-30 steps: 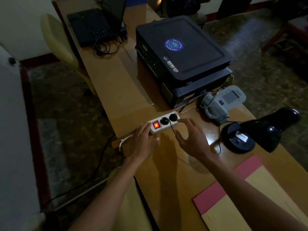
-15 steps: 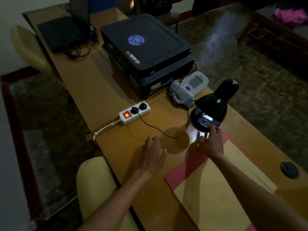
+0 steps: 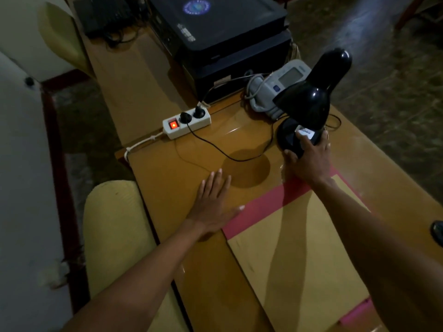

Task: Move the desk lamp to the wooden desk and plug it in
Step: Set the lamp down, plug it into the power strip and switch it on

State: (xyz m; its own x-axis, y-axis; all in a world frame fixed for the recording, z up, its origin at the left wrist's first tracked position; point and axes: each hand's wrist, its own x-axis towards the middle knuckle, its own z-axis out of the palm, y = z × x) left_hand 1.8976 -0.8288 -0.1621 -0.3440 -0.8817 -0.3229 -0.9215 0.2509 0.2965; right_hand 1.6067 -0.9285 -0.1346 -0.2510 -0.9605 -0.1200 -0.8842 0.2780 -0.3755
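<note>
Right of centre, the lamp (image 3: pixel 309 101) stands on the desk (image 3: pixel 153 178); the right hand (image 3: pixel 309 161) grips its base. Left hand (image 3: pixel 213 200) lies flat, empty. Its cord (image 3: pixel 215 149) runs into the lit strip (image 3: pixel 187 122).

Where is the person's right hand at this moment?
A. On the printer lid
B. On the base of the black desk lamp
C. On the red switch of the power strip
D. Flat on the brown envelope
B: the right hand wraps its fingers around the round base of the black desk lamp, well away from the power strip.
</note>
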